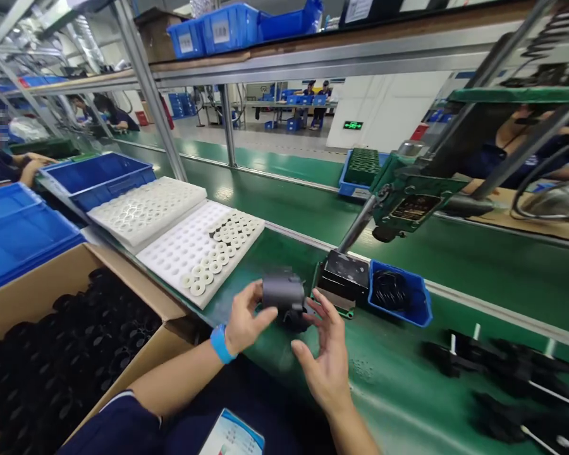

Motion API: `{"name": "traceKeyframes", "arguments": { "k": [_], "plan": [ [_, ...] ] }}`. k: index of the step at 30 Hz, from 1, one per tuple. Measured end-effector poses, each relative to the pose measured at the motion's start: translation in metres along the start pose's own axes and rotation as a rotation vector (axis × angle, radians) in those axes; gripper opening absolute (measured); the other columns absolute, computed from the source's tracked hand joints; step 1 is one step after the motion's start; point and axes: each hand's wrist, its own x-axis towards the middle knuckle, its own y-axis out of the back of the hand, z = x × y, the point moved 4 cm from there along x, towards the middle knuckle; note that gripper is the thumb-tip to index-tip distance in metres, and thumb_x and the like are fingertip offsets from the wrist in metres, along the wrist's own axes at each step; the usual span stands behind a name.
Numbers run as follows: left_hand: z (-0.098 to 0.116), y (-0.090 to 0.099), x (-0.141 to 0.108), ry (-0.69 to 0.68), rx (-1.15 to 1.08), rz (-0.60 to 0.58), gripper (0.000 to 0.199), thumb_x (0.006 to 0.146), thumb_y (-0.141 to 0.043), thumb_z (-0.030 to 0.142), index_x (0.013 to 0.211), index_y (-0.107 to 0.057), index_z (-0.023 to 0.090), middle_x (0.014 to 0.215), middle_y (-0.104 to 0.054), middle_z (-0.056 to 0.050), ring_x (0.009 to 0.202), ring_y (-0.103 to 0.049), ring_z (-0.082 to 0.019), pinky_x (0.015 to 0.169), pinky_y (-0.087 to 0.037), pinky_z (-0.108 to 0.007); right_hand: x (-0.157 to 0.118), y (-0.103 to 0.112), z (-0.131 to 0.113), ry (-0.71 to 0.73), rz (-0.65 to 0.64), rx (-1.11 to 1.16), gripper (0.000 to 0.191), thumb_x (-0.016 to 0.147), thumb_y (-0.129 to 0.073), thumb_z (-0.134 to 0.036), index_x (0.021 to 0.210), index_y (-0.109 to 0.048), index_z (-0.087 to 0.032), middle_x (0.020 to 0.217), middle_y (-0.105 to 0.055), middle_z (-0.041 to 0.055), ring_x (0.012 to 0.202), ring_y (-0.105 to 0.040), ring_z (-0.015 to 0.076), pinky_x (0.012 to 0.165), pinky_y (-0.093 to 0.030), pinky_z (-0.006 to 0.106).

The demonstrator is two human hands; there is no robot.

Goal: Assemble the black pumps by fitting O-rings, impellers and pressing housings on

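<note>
At left, some holes (171, 254) of a white foam tray (145, 253) have pale rings (198, 288), near the middle the left hand (244, 321) grips a dark round plastic part (282, 292), the right hand (326, 357) spreads open beside it, and black pieces (507, 373) with white sticks (477, 332), maybe done, lie right.

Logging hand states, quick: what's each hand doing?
Left hand: partly curled at the black part; grip cannot be told.
Right hand: open, beside that part.

Head-worn view, facing forward and down, left hand (244, 321) and right hand (329, 360) near, green bench (384, 360) beneath, far floor (208, 136) seemingly blurred
</note>
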Motion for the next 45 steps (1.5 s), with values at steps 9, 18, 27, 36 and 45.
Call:
{"name": "traceKeyframes", "arguments": {
  "k": [9,18,27,36,45],
  "plan": [
    [0.006,0.007,-0.019,-0.174,0.418,-0.103,0.059,0.089,-0.062,0.061,0.131,-0.055,0.021,0.146,-0.050,-0.019,0.135,-0.049,-0.034,0.111,-0.040,-0.054,-0.038,0.045,0.032,-0.140,0.032,-0.453,0.073,0.090,-0.061,-0.058,0.145,-0.041,-0.015,0.128,-0.060,0.0146,0.112,-0.064,0.0217,0.092,-0.053,0.033],
    [-0.021,0.006,0.010,-0.102,0.550,-0.341,0.062,0.092,-0.061,0.057,0.141,-0.046,0.022,0.135,-0.063,-0.013,0.123,-0.060,-0.030,0.104,-0.045,-0.047,-0.038,0.043,0.054,0.015,-0.165,-0.720,0.070,0.092,-0.051,-0.068,0.144,-0.046,-0.021,0.147,-0.045,0.0133,0.131,-0.047,0.0298,0.104,-0.039,0.043],
    [-0.034,0.030,0.030,-0.036,0.446,-0.495,0.055,0.091,-0.061,0.037,0.142,-0.045,0.022,0.141,-0.060,-0.012,0.130,-0.057,-0.030,0.109,-0.045,-0.047,-0.019,0.043,0.022,0.152,-0.112,-0.770,0.046,0.096,-0.056,-0.052,0.127,-0.059,-0.019,0.120,-0.065,0.0082,0.118,-0.056,0.0228,0.109,-0.032,0.038],
    [-0.019,0.039,0.016,-0.074,0.353,-0.720,0.057,0.083,-0.064,0.028,0.138,-0.049,0.021,0.140,-0.060,-0.012,0.129,-0.058,-0.029,0.111,-0.047,-0.045,0.008,0.004,0.020,0.114,-0.233,-0.890,0.044,0.094,-0.059,-0.054,0.120,-0.067,-0.019,0.106,-0.071,0.0064,0.111,-0.057,0.0240,0.117,-0.018,0.048],
    [-0.013,0.042,0.022,-0.079,0.222,-0.844,0.055,0.081,-0.066,0.027,0.134,-0.054,0.022,0.135,-0.064,-0.011,0.124,-0.062,-0.028,0.108,-0.050,-0.042,0.000,0.015,0.028,0.223,-0.434,-0.653,0.034,0.099,-0.045,-0.027,0.127,-0.064,-0.036,0.122,-0.067,-0.0001,0.115,-0.055,0.0222,0.117,-0.010,0.050]
  ]
}}
